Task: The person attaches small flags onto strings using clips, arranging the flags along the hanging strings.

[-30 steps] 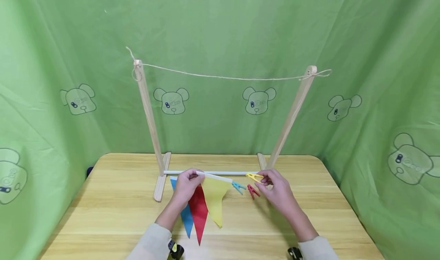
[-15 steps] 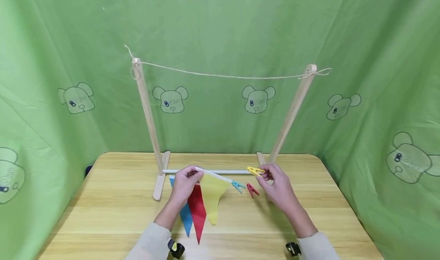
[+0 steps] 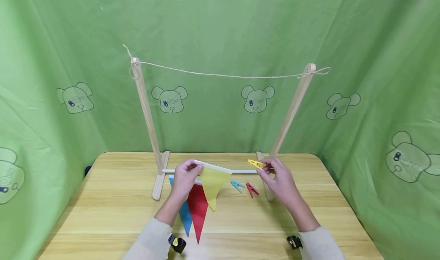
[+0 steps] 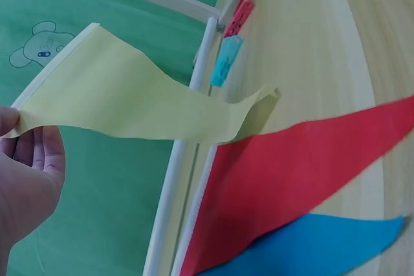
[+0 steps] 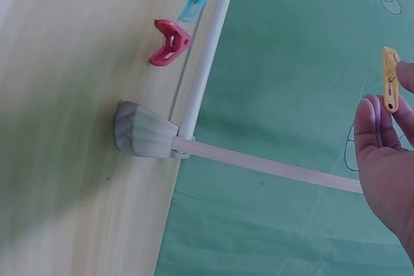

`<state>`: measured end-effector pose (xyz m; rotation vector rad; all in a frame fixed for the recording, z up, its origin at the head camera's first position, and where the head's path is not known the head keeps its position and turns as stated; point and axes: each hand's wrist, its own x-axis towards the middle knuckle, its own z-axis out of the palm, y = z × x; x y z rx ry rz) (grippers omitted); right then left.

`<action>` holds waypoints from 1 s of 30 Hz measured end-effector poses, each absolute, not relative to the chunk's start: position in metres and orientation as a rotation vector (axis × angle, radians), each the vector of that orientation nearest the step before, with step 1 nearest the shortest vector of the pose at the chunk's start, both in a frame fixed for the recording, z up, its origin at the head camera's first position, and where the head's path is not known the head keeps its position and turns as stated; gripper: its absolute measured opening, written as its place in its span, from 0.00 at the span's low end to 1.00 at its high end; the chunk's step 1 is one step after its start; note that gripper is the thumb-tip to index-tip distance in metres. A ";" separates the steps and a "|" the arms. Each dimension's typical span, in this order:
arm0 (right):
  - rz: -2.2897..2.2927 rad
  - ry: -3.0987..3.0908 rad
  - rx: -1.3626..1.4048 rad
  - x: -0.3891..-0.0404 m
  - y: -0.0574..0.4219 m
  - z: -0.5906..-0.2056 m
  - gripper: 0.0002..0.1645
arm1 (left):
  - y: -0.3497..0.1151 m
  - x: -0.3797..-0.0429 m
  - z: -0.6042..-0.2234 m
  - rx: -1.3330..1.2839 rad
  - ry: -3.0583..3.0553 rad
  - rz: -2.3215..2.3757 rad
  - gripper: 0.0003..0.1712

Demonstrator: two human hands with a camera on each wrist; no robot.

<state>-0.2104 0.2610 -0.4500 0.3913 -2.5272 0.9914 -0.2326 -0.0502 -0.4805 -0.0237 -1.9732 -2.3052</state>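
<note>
Raised since the earlier frame, the left hand [image 3: 184, 179] pinches the yellow pennant [image 3: 214, 180] by its top edge, the right hand [image 3: 279, 179] the yellow clip [image 3: 255, 164], both hands above the white bar [image 3: 243, 171].

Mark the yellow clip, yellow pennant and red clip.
Yellow clip [image 5: 389, 69]: right wrist view, middle of its body.
Yellow pennant [image 4: 137, 95]: left wrist view, middle of its face.
Red clip [image 5: 180, 36]: right wrist view, where its arms meet.
</note>
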 end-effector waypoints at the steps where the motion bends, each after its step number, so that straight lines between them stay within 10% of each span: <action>1: 0.994 -2.524 0.394 -0.211 0.261 -0.449 0.16 | -0.050 -0.233 -0.479 -0.025 -1.967 -2.307 0.10; 30: 0.939 -2.432 0.396 -0.219 0.272 -0.399 0.19 | -0.041 -0.241 -0.432 -0.145 -1.927 -2.265 0.11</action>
